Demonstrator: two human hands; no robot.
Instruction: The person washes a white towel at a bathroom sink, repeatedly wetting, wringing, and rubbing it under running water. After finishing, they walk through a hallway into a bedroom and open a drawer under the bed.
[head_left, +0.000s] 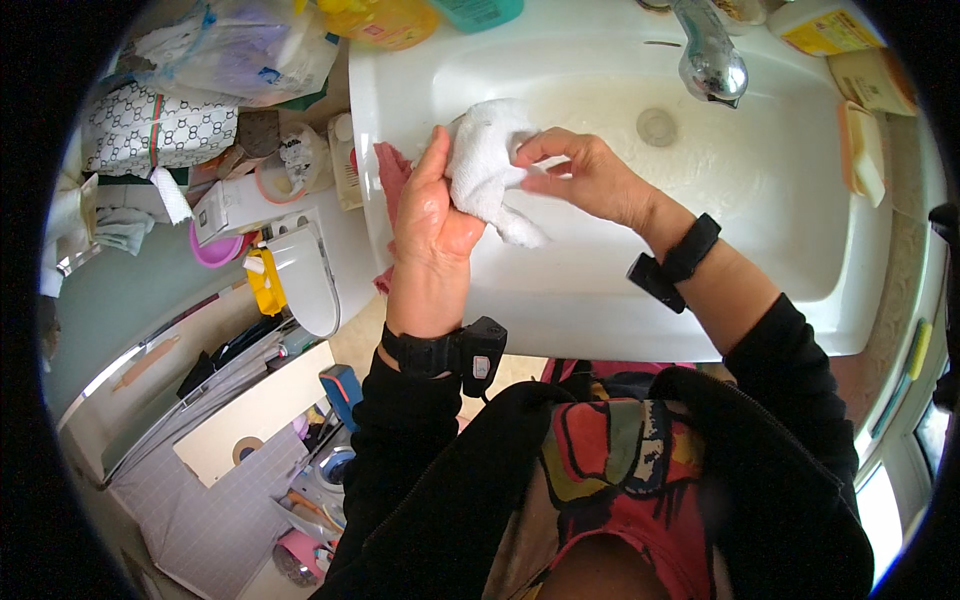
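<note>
A white cloth (486, 161) is bunched over the left part of a white washbasin (600, 334). My left hand (431, 214) supports it from the left, palm up, with the thumb beside the cloth and the fingers hidden behind or under it. My right hand (581, 172) is at the cloth's right side, fingers curled and slightly blurred; whether they pinch the cloth is unclear. One end of the cloth hangs towards the basin's near side. A reddish cloth (391, 180) lies over the basin's left rim, partly behind my left hand. Black devices are strapped to both wrists.
A chrome faucet (712, 67) stands at the basin's far side, with a round drain (657, 127) below it. A soap dish (862, 150) sits on the right rim. A yellow liquid bottle (382, 21) and a teal bottle (480, 11) stand at the far left. A toilet (304, 277) is left of the basin.
</note>
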